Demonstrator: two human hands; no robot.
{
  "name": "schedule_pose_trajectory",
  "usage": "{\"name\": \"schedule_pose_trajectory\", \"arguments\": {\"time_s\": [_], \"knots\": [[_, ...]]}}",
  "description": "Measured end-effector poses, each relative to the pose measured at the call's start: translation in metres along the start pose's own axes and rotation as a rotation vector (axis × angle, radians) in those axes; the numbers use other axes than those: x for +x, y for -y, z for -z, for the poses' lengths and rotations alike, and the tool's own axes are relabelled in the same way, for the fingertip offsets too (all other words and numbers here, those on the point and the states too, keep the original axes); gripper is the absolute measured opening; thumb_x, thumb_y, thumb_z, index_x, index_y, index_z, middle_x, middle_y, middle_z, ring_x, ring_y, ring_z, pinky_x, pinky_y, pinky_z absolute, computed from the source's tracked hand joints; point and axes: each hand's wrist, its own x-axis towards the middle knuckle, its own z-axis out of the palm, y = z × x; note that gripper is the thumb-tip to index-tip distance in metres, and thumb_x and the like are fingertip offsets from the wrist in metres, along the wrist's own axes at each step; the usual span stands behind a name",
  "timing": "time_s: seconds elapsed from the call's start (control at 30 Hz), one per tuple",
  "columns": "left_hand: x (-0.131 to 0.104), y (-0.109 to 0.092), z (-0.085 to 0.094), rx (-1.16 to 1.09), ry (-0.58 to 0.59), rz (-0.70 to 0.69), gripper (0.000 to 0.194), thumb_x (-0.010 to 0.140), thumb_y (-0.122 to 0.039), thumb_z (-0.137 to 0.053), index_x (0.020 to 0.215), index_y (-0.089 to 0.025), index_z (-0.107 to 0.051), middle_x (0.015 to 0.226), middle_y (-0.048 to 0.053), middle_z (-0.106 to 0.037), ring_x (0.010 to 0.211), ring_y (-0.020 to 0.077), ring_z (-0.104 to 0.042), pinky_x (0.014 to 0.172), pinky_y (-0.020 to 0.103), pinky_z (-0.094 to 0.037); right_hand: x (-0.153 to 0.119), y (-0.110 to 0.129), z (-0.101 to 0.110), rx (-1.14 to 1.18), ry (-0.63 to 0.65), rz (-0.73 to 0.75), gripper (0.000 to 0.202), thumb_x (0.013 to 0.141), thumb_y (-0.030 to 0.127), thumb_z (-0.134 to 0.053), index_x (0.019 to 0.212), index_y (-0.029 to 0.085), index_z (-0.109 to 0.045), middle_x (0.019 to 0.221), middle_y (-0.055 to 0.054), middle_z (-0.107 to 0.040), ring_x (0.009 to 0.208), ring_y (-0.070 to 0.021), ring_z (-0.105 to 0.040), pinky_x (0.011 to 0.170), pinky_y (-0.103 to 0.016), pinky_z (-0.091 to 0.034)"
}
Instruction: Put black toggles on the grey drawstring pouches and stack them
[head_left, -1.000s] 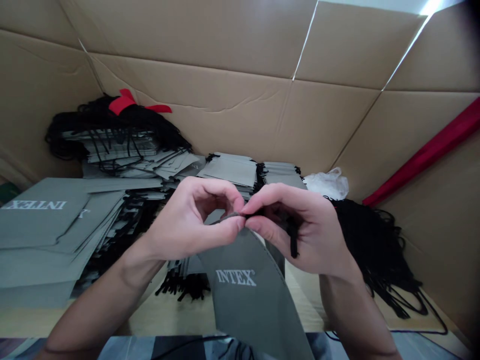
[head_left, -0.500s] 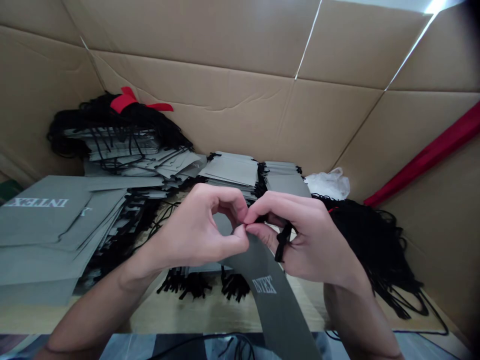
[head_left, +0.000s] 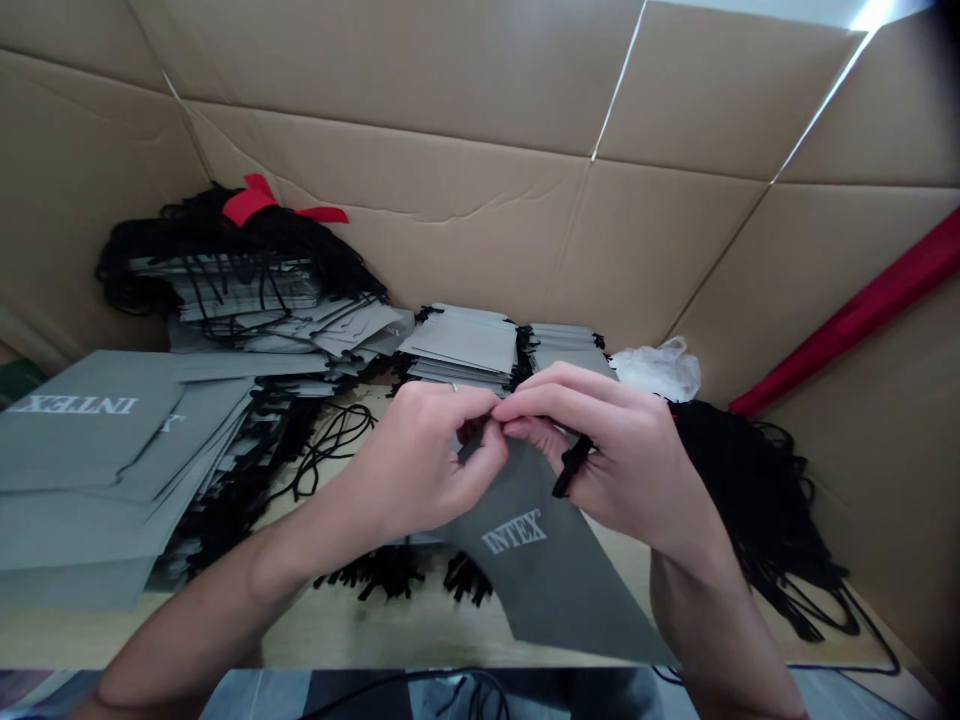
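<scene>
A grey sheet [head_left: 551, 585] printed INTEX hangs below my hands, its top edge at my fingertips. My left hand [head_left: 442, 450] is closed in a pinch at that edge, with a thin ring on one finger. Right beside it, thumb and forefinger of my right hand [head_left: 607, 445] pinch together, their tips touching those of the left. A short black cord [head_left: 574, 465] sticks out from the palm side of my right hand. What exactly lies between the fingertips is hidden.
Grey INTEX sheets [head_left: 67, 450] are piled at left, more stacks [head_left: 461, 335] at the back. Black cord bundles lie at back left [head_left: 315, 245] and right [head_left: 757, 500]. A white plastic bag [head_left: 660, 368] and loose cord [head_left: 330, 445] sit on the table [head_left: 360, 635]. Cardboard walls [head_left: 390, 190] enclose it.
The grey sheet's lower part has swung up and flattened out, facing me more broadly. My left hand has dropped slightly and its fingers have closed in; my right hand has shifted up slightly.
</scene>
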Motion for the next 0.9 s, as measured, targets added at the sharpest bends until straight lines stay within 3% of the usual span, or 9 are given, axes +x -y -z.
{"name": "schedule_pose_trajectory", "arguments": {"time_s": [0.2, 0.4, 0.6, 0.7, 0.8, 0.9], "knots": [[-0.001, -0.001, 0.001, 0.049, -0.090, -0.141, 0.023, 0.099, -0.009, -0.057, 0.081, -0.019, -0.067, 0.069, -0.001, -0.061, 0.062, 0.0111, -0.050, 0.058, 0.026, -0.039, 0.000, 0.000, 0.013, 0.040, 0.051, -0.055, 0.013, 0.104, 0.010, -0.073, 0.107, 0.022, -0.077, 0.098, -0.001, -0.078, 0.083, -0.0124, -0.070, 0.077, -0.025, -0.057], [0.000, 0.002, 0.009, -0.095, 0.028, -0.206, 0.023, 0.091, -0.007, -0.061, 0.074, -0.022, -0.061, 0.063, -0.004, -0.052, 0.058, 0.0121, -0.042, 0.056, 0.028, -0.036, 0.001, -0.002, 0.013, 0.158, 0.068, -0.063, 0.012, 0.093, 0.009, -0.078, 0.097, 0.020, -0.077, 0.080, 0.003, -0.074, 0.061, -0.0081, -0.053, 0.055, -0.022, -0.044], [-0.002, 0.003, 0.020, -0.286, 0.106, -0.109, 0.023, 0.086, -0.008, -0.065, 0.069, -0.022, -0.061, 0.061, -0.004, -0.047, 0.056, 0.0110, -0.033, 0.054, 0.029, -0.029, 0.003, -0.001, -0.003, 0.441, 0.017, -0.147, 0.007, 0.093, 0.012, -0.078, 0.093, 0.019, -0.075, 0.077, 0.001, -0.069, 0.059, -0.0094, -0.055, 0.050, -0.022, -0.043], [-0.001, 0.003, 0.024, -0.365, 0.134, 0.014, 0.019, 0.097, -0.012, -0.064, 0.083, -0.021, -0.073, 0.068, -0.003, -0.059, 0.060, 0.0101, -0.043, 0.056, 0.024, -0.037, 0.004, -0.001, -0.002, 0.402, -0.032, -0.159, 0.007, 0.097, 0.013, -0.078, 0.098, 0.019, -0.074, 0.082, 0.001, -0.071, 0.064, -0.0097, -0.059, 0.054, -0.022, -0.046], [0.001, 0.002, 0.022, -0.509, 0.183, 0.193, 0.019, 0.108, -0.026, -0.063, 0.099, -0.020, -0.078, 0.078, -0.001, -0.066, 0.066, 0.0110, -0.052, 0.056, 0.020, -0.042, 0.004, -0.004, 0.004, 0.301, -0.033, -0.163, 0.008, 0.101, 0.015, -0.077, 0.105, 0.020, -0.073, 0.088, 0.000, -0.071, 0.068, -0.0101, -0.059, 0.058, -0.024, -0.048], [0.004, 0.001, 0.015, -0.612, 0.150, 0.274, 0.015, 0.103, -0.031, -0.074, 0.097, -0.018, -0.079, 0.078, -0.001, -0.066, 0.066, 0.0107, -0.052, 0.054, 0.019, -0.041, 0.003, -0.006, 0.008, 0.251, -0.017, -0.177, 0.011, 0.102, 0.017, -0.076, 0.111, 0.021, -0.072, 0.093, 0.000, -0.071, 0.071, -0.0107, -0.061, 0.062, -0.025, -0.049]]}}
